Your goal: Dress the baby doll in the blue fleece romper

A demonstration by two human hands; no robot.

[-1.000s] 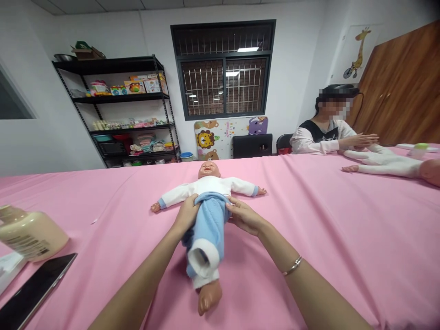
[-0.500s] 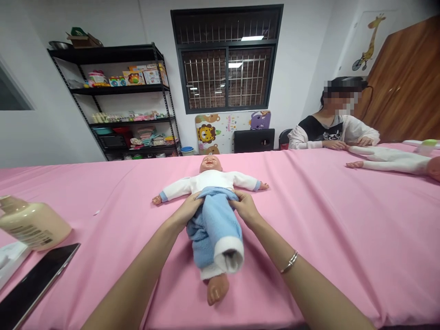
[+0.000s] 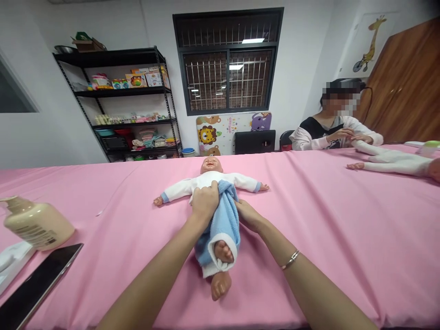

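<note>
A baby doll (image 3: 211, 176) in a white top with blue cuffs lies on its back on the pink cloth, head away from me and arms spread. Blue fleece trousers (image 3: 225, 215) with white hems cover its legs. My left hand (image 3: 205, 200) is closed in a fist on the waistband, over the doll's belly. At the other side of the waist, my right hand (image 3: 248, 214) grips the trousers' edge, its fingertips partly hidden by fabric. Both doll feet (image 3: 221, 284) show: one below a hem, the other inside the raised leg opening.
On the left lie a pump bottle (image 3: 38, 224), a phone (image 3: 41, 279) and a white tray (image 3: 15, 266). A seated person (image 3: 335, 123) at the far right touches the leg of a second doll (image 3: 398, 160). Behind the table stands a black shelf (image 3: 120, 91).
My left hand has moved up and inward, pulling the waistband higher. A doll foot now shows in the opening of the raised trouser leg. The other person's hands have lifted slightly.
</note>
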